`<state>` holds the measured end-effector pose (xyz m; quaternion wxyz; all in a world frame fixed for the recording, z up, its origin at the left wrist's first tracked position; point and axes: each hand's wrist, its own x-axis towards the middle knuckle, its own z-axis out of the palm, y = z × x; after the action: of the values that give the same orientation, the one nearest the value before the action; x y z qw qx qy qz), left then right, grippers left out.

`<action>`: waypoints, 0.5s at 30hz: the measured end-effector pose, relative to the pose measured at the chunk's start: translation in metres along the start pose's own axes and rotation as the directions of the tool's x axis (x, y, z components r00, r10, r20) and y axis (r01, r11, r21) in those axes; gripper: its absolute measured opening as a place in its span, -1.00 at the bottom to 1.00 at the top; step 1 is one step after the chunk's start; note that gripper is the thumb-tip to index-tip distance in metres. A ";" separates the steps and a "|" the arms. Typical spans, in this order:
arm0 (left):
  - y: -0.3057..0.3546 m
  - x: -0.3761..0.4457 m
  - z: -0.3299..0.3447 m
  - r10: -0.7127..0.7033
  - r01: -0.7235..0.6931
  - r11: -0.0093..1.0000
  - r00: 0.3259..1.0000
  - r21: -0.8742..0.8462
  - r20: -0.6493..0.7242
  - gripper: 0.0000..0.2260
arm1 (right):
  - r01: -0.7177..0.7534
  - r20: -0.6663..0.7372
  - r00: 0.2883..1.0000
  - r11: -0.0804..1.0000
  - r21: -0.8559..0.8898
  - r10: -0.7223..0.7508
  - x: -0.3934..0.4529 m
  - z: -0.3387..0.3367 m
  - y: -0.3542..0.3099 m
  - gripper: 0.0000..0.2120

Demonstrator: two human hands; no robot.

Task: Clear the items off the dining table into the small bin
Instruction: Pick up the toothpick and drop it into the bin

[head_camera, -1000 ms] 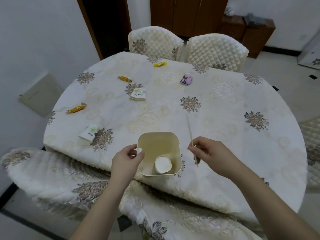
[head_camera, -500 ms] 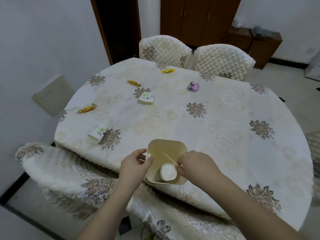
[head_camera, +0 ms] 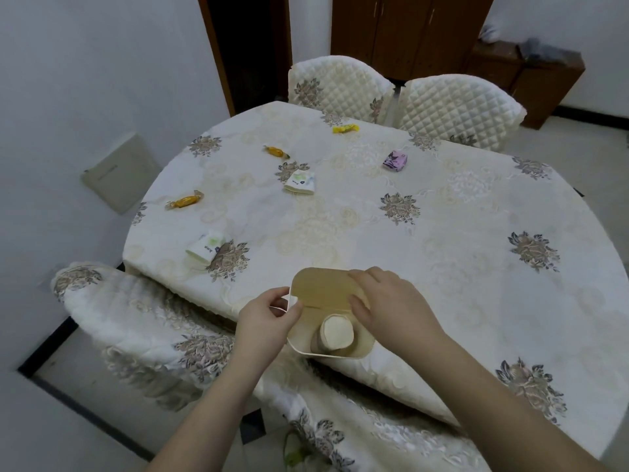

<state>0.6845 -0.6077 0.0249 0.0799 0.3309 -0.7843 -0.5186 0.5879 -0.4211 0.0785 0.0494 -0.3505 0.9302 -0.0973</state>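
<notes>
The small beige bin (head_camera: 318,286) sits at the near edge of the dining table (head_camera: 442,240). A white paper cup (head_camera: 336,333) lies inside it, and a thin stick (head_camera: 323,305) lies across its inner wall. My left hand (head_camera: 267,323) grips the bin's left rim. My right hand (head_camera: 394,308) hovers over the right rim with thumb and fingers apart, fingertips at the stick's end. On the table lie a yellow candy (head_camera: 345,128), two orange candies (head_camera: 275,152) (head_camera: 185,201), two white tissue packets (head_camera: 300,182) (head_camera: 204,248) and a purple packet (head_camera: 394,161).
A covered chair (head_camera: 143,321) stands at the near left, under my left arm. Two quilted chairs (head_camera: 340,85) (head_camera: 456,103) stand at the far side. A white wall runs along the left, close to the table. Brown cabinets stand at the back.
My right hand carried the thin stick from above the table down into the bin, and its fingers have spread apart. My left hand kept its grip on the bin's rim.
</notes>
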 end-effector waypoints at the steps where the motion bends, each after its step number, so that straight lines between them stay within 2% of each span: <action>1: 0.000 0.000 -0.001 0.001 -0.001 1.000 1.000 0.003 -0.004 -0.68 | -0.011 -0.052 0.999 1.000 0.018 0.011 -0.004 -0.002 0.007 -0.62; 4: 0.001 0.000 -0.004 -0.009 0.009 1.000 1.000 -0.016 -0.012 -0.70 | -0.047 -0.136 0.989 0.998 0.049 0.054 -0.018 -0.005 0.027 -0.60; 8: 0.002 -0.001 -0.008 -0.024 0.023 0.999 1.000 -0.035 -0.020 -0.71 | -0.075 -0.064 0.995 0.997 0.009 0.076 -0.031 0.003 0.041 -0.53; 15: 0.009 -0.009 -0.020 -0.051 0.048 0.997 0.997 -0.055 -0.056 -0.74 | -0.076 -0.075 0.994 0.996 -0.036 0.073 -0.047 0.025 0.044 -0.49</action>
<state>0.6972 -0.6154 0.0437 0.0982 0.3627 -0.7591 -0.5315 0.5985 -0.3614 0.0461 0.0120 -0.3124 0.9456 -0.0899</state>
